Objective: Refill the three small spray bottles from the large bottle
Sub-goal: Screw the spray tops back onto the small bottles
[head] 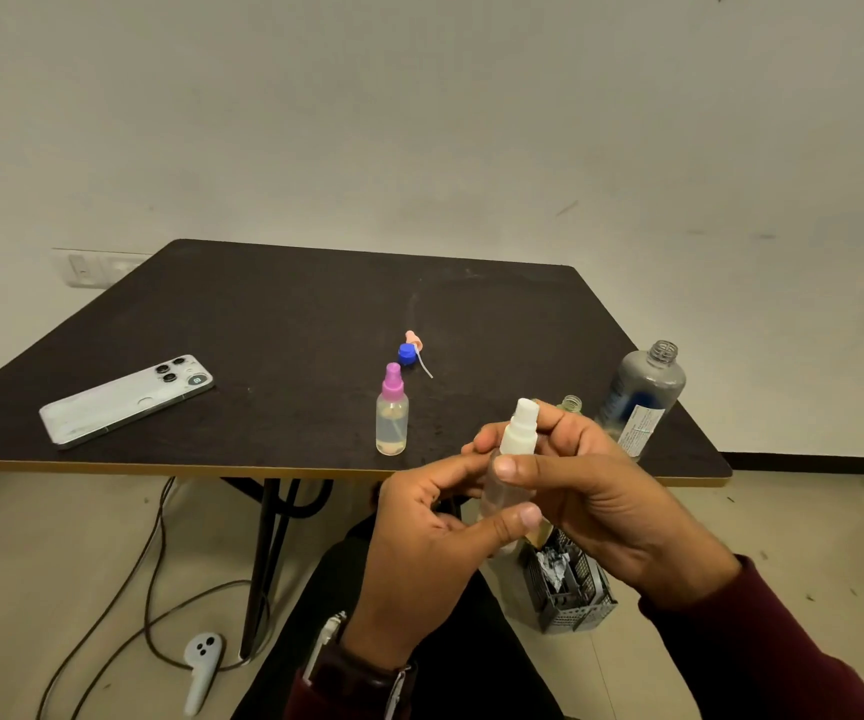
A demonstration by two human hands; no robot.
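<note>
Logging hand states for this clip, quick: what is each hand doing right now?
Left hand: fingers and thumb curled round the body of the white-capped spray bottle.
Right hand: fingers pinch the same bottle near its cap.

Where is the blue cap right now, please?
In the head view, the small blue plastic cap lies mid-table, touching the peach spray nozzle, just behind the pink-topped spray bottle.

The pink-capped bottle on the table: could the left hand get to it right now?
Probably not at once: the left hand holds the white-capped bottle. The path to the pink-capped bottle looks free.
</note>
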